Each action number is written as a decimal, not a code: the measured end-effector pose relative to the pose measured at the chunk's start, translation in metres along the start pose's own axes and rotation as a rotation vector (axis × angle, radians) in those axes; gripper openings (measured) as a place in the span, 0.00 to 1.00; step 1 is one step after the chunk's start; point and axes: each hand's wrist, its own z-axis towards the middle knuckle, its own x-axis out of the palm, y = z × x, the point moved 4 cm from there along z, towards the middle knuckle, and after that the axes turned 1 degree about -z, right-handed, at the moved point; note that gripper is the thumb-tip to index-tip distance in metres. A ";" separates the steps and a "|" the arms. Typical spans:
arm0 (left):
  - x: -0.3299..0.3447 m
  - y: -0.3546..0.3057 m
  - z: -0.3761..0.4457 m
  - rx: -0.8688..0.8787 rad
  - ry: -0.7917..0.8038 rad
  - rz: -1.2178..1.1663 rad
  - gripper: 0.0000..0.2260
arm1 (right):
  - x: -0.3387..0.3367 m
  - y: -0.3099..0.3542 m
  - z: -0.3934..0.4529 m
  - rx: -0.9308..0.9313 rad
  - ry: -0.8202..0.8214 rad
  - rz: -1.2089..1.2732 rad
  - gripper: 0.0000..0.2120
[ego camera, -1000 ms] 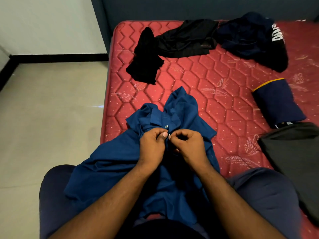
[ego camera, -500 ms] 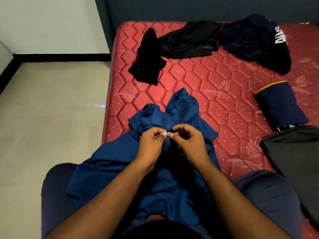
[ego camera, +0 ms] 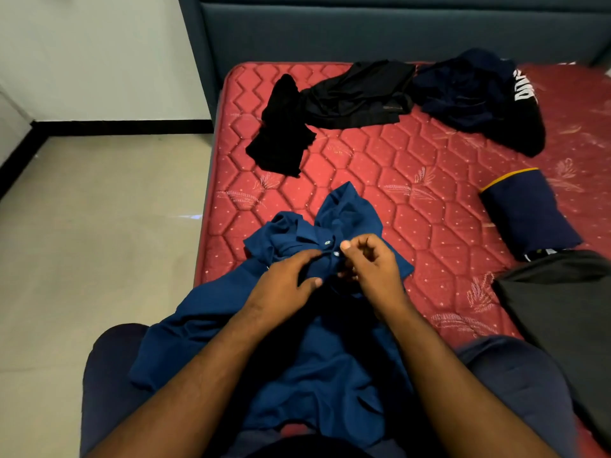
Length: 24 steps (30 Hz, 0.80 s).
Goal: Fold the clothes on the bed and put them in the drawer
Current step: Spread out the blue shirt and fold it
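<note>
One marking noted: white block lettering on the black sleeve of the dark garment (ego camera: 479, 94) at two o'clock on the bed (ego camera: 396, 166); partly hidden, illegible.

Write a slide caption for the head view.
Both hands work the blue shirt placket on the red mattress.

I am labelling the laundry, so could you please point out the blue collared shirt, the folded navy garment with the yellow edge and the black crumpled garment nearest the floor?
blue collared shirt (ego camera: 347, 213): head view, collar.
folded navy garment with yellow edge (ego camera: 525, 216): head view, top face.
black crumpled garment (ego camera: 281, 133): head view, middle.
</note>
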 end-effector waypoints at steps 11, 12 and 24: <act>-0.022 0.045 -0.008 -0.279 0.563 0.255 0.20 | -0.015 -0.069 -0.013 -0.305 0.467 -1.295 0.13; -0.029 0.043 -0.012 -0.273 0.728 0.228 0.16 | -0.018 -0.066 -0.006 -0.236 0.444 -1.253 0.10; -0.246 -0.132 0.081 0.243 -1.073 0.200 0.13 | -0.016 0.280 0.135 -0.772 -0.415 -1.195 0.16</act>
